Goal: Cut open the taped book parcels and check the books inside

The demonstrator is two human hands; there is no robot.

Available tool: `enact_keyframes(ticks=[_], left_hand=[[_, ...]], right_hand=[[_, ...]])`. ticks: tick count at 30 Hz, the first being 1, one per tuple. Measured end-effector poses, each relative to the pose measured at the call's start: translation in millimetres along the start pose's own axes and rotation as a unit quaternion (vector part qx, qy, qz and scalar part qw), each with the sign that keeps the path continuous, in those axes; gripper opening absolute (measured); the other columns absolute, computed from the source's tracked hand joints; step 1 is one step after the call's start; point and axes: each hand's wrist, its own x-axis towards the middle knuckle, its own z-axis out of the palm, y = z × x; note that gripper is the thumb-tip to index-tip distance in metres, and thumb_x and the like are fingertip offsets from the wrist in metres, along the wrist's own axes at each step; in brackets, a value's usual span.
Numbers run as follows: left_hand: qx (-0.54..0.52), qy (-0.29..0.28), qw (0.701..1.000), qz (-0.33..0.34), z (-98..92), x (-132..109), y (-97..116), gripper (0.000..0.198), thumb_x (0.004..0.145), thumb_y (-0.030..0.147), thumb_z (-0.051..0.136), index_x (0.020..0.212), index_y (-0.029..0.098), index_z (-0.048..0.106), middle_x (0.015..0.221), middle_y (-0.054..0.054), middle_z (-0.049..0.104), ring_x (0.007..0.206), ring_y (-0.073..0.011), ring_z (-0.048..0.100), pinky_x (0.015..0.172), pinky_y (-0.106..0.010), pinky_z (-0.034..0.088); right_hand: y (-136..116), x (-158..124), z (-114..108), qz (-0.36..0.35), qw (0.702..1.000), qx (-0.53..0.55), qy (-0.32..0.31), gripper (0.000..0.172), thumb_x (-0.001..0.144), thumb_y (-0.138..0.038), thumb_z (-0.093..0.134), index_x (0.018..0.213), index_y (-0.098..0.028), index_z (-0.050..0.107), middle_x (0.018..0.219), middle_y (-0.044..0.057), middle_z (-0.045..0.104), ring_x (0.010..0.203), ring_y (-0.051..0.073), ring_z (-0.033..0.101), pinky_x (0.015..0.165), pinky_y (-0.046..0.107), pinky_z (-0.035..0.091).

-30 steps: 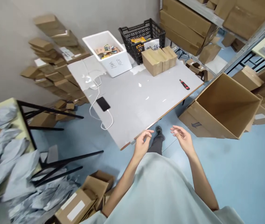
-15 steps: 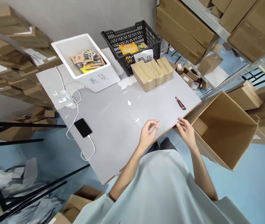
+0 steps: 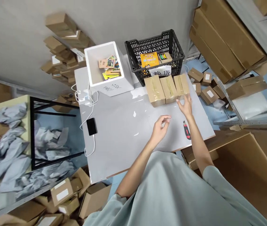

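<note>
Three taped cardboard boxes stand in a row on the grey table: the left box, the middle box and the right box. My right hand is at the near side of the right box, thumb and fingers apart. Whether it touches the cardboard I cannot tell. Over the table, nearer my body, my left hand has curved fingers with a gap to the thumb and holds nothing. A red and black utility knife lies beside my right forearm.
Behind the boxes is a black plastic crate holding packets. To its left sits a white foam box with cards inside. A phone on a white cable lies at the table's left. A large open carton stands at right.
My right hand has moved from the table's front edge, past the knife, to the right box. My left hand stays empty over the table. The view has turned and shifted.
</note>
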Motion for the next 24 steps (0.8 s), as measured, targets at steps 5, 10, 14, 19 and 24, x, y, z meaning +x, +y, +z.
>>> enact_keyframes(ticks=[5,10,14,19,24], left_hand=[[0.018,0.032,0.997,-0.07,10.3,3,-12,0.024,0.109,0.041,0.063,0.121,0.026,0.079,0.133,-0.011,0.082,0.133,-0.0274,0.077,0.12,-0.047,0.061],[0.015,0.061,0.99,-0.125,7.9,-10,-34,0.028,0.107,0.047,0.067,0.12,0.026,0.08,0.132,-0.011,0.083,0.131,-0.0279,0.079,0.122,-0.05,0.06],[0.009,0.062,0.99,-0.13,7.1,-20,-41,0.031,0.106,0.049,0.067,0.12,0.025,0.08,0.131,-0.012,0.083,0.128,-0.0281,0.08,0.12,-0.05,0.061],[-0.01,0.046,0.993,-0.113,-9.5,-36,-41,0.032,0.107,0.049,0.067,0.123,0.025,0.08,0.135,-0.012,0.082,0.128,-0.0273,0.08,0.12,-0.048,0.06],[-0.043,0.049,0.993,-0.097,-54.8,-63,-57,0.031,0.106,0.049,0.07,0.122,0.024,0.08,0.134,-0.012,0.083,0.129,-0.0281,0.079,0.121,-0.048,0.06]], right_hand=[[33,80,24,0.086,0.992,-0.035,-0.087,0.107,0.1,-0.082,0.063,0.179,-0.014,0.04,0.193,0.03,0.007,0.181,0.048,0.004,0.14,0.078,0.018],[62,101,35,0.107,0.992,-0.053,-0.042,0.12,0.094,-0.084,0.068,0.181,-0.011,0.031,0.191,0.035,0.006,0.179,0.05,0.01,0.138,0.079,0.02],[63,111,30,0.141,0.988,-0.05,0.036,0.097,0.096,-0.063,0.075,0.172,-0.01,0.046,0.182,0.035,0.029,0.171,0.048,0.033,0.137,0.07,0.033],[51,64,7,0.149,0.979,-0.059,0.128,0.086,0.094,-0.048,0.077,0.165,-0.009,0.051,0.17,0.032,0.041,0.167,0.046,0.042,0.139,0.065,0.036],[39,-91,-20,0.108,0.971,-0.078,0.197,0.089,0.098,-0.063,0.069,0.17,-0.019,0.044,0.177,0.03,0.029,0.17,0.048,0.037,0.126,0.072,0.052]])
